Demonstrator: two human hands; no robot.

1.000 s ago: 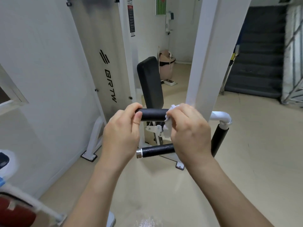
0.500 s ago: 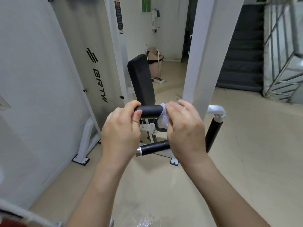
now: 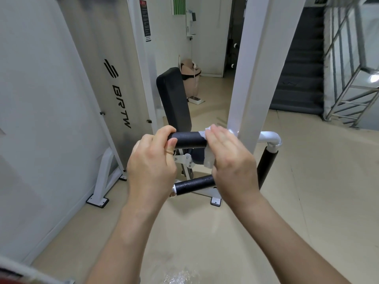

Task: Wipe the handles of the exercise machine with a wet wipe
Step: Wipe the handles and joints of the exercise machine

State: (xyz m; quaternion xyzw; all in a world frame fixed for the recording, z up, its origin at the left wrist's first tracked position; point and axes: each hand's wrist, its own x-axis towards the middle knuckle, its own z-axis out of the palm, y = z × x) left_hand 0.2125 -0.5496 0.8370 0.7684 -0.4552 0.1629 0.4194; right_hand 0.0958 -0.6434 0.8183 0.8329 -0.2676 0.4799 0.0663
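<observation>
the only lettering that can be read is the brand "brtw" (image 3: 122,106), in black capitals running down the grey cover panel (image 3: 98,48) of the exercise machine (image 3: 260,78), at ten o'clock in the view. a black three-bar logo (image 3: 111,68) sits at its eleven o'clock. the red-and-black label strip (image 3: 145,19) and the green sheet (image 3: 179,5), near twelve o'clock, are too small to read.

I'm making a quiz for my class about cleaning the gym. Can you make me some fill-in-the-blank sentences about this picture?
1. The left hand grips the end of the upper handle, whose colour is ____.
2. The right hand wraps a wet wipe, coloured ____, round that handle.
3. The grey panel on the left bears the letters ____.

Missing words: black; white; BRTW.
</observation>
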